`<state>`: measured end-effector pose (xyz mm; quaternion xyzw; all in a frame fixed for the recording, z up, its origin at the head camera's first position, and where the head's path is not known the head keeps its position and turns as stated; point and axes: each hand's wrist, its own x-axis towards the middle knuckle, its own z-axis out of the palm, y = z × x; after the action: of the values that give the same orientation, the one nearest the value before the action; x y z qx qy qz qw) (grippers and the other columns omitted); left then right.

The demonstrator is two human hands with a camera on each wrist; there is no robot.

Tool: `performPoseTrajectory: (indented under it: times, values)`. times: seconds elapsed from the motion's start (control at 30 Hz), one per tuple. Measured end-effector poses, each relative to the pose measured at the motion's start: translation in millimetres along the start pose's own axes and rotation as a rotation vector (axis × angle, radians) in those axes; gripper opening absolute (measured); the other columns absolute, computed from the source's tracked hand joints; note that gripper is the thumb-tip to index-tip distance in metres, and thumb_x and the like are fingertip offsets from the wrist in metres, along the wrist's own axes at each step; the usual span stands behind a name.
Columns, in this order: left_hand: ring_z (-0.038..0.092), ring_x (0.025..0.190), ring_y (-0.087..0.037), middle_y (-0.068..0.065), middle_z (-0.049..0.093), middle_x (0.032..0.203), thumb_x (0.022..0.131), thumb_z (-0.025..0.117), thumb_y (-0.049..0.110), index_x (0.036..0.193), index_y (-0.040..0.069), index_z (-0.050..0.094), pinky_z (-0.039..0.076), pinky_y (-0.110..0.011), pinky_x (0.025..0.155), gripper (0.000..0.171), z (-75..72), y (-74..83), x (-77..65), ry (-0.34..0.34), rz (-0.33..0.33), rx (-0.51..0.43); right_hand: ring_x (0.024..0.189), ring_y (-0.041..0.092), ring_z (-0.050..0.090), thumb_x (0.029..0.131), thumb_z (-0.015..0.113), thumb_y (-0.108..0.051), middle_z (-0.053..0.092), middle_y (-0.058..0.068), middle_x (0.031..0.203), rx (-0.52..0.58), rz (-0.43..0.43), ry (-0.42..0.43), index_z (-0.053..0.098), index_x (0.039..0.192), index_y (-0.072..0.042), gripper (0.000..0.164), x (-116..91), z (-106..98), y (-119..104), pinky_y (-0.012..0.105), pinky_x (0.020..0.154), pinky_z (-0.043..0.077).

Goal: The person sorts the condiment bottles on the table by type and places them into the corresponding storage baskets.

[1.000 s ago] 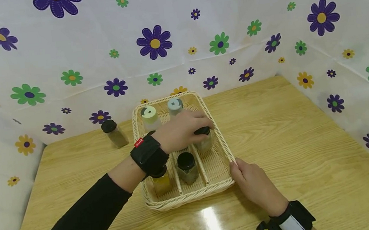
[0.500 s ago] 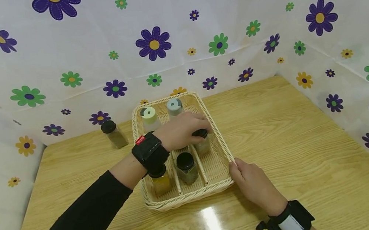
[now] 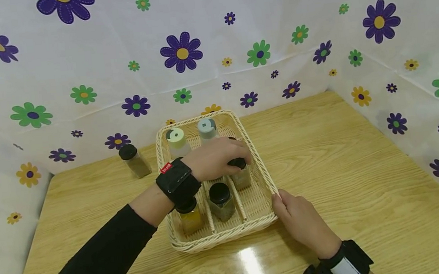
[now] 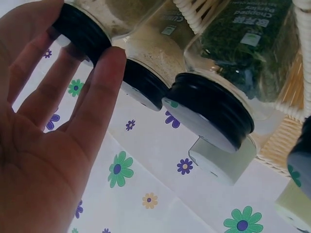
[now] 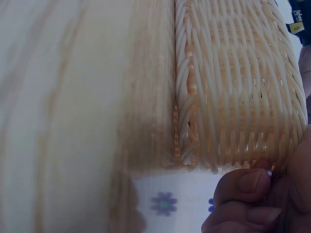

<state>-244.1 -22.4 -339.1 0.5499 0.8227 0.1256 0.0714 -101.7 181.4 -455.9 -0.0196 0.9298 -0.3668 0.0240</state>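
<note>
My left hand (image 3: 219,158) reaches over the wicker basket (image 3: 223,237) and pinches the black lid of a spice jar (image 3: 242,179) in the right-hand compartment. Seen from the left wrist, thumb and fingers lie around that black lid (image 4: 83,33). Beside it are a jar of pale powder (image 4: 158,43) and a jar of chopped parsley (image 4: 243,48). With my right hand (image 3: 303,221) I grip the basket's near right corner. In the right wrist view its curled fingers (image 5: 245,189) are at the wicker wall (image 5: 238,97).
A dark jar of green flakes (image 3: 222,203) and a yellow spice jar (image 3: 190,217) stand near the basket's front. Bottles with a yellow-green cap (image 3: 176,136) and a pale blue cap (image 3: 206,127) are at the back. Another black-lidded jar (image 3: 136,162) stands outside, left, on the wooden table (image 3: 324,153).
My left hand has shifted the pinched jar slightly toward the basket's near side. Another dark lid now shows behind that hand. The right hand keeps its grip on the corner.
</note>
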Motion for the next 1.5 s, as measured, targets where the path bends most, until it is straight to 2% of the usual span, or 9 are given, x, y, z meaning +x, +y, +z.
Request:
performPoseTrajectory:
  times: [0.13, 0.37, 0.7, 1.0, 1.17, 1.27, 1.37, 1.5]
  values:
    - [0.065, 0.096, -0.016, 0.002, 0.07, 0.106, 0.087, 0.078, 0.012, 0.109, 0.016, 0.073, 0.052, -0.028, 0.088, 0.023, 0.6, -0.6, 0.2, -0.011, -0.004, 0.003, 0.053, 0.011, 0.033, 0.108, 0.035, -0.034, 0.035, -0.005, 0.061, 0.003, -0.002, -0.002, 0.052, 0.082, -0.016, 0.036, 1, -1, -1, 0.025, 0.048, 0.028]
    - [0.063, 0.093, -0.016, 0.002, 0.07, 0.104, 0.088, 0.077, 0.011, 0.109, 0.014, 0.073, 0.052, -0.027, 0.083, 0.022, 0.6, -0.4, 1.9, -0.02, 0.027, 0.001, 0.053, 0.012, 0.032, 0.108, 0.035, -0.035, 0.035, -0.005, 0.061, 0.009, 0.01, -0.011, 0.052, 0.084, -0.015, 0.036, 1, -2, -1, 0.026, 0.048, 0.027]
    - [0.063, 0.093, -0.015, 0.002, 0.07, 0.104, 0.089, 0.076, 0.01, 0.109, 0.014, 0.073, 0.052, -0.028, 0.082, 0.021, 0.6, 0.5, 2.0, -0.032, 0.016, 0.015, 0.052, 0.012, 0.034, 0.108, 0.035, -0.035, 0.036, -0.005, 0.061, 0.001, 0.008, -0.006, 0.052, 0.083, -0.015, 0.036, 1, -1, -1, 0.026, 0.048, 0.028]
    - [0.064, 0.103, -0.016, 0.001, 0.069, 0.112, 0.089, 0.076, 0.012, 0.113, 0.014, 0.073, 0.052, -0.031, 0.092, 0.024, 0.1, 1.9, 1.1, -0.042, -0.039, 0.006, 0.052, 0.011, 0.032, 0.108, 0.036, -0.034, 0.034, -0.006, 0.06, 0.017, 0.008, 0.004, 0.052, 0.082, -0.015, 0.036, 0, 0, -1, 0.025, 0.047, 0.026]
    - [0.063, 0.111, -0.017, -0.001, 0.068, 0.119, 0.09, 0.075, 0.015, 0.12, 0.014, 0.071, 0.05, -0.032, 0.097, 0.03, -5.8, 4.2, -6.8, -0.06, -0.073, 0.014, 0.053, 0.012, 0.035, 0.108, 0.036, -0.034, 0.032, -0.006, 0.061, 0.013, -0.004, 0.008, 0.051, 0.081, -0.015, 0.036, 0, 2, -5, 0.026, 0.049, 0.027]
    - [0.062, 0.112, -0.017, -0.003, 0.067, 0.122, 0.092, 0.074, 0.019, 0.124, 0.015, 0.07, 0.051, -0.032, 0.097, 0.033, -13.5, 7.1, -14.7, -0.045, -0.094, 0.035, 0.054, 0.013, 0.036, 0.108, 0.036, -0.034, 0.032, -0.005, 0.061, 0.012, 0.0, 0.008, 0.051, 0.082, -0.015, 0.036, 1, 1, -6, 0.026, 0.049, 0.028]
    - [0.063, 0.107, -0.018, -0.004, 0.067, 0.118, 0.094, 0.071, 0.02, 0.122, 0.013, 0.071, 0.052, -0.032, 0.092, 0.029, -21.9, 8.2, -27.8, 0.016, -0.104, 0.035, 0.054, 0.013, 0.035, 0.108, 0.035, -0.034, 0.031, -0.005, 0.062, 0.013, 0.004, 0.004, 0.05, 0.083, -0.014, 0.036, 1, 0, -7, 0.026, 0.049, 0.028]
    - [0.063, 0.099, -0.017, -0.003, 0.067, 0.114, 0.098, 0.066, 0.02, 0.119, 0.014, 0.072, 0.053, -0.031, 0.084, 0.023, -31.9, 5.0, -52.4, 0.121, -0.144, 0.023, 0.054, 0.013, 0.037, 0.108, 0.035, -0.035, 0.031, -0.005, 0.062, 0.0, 0.006, -0.003, 0.048, 0.081, -0.014, 0.036, -1, 0, -5, 0.027, 0.05, 0.029]
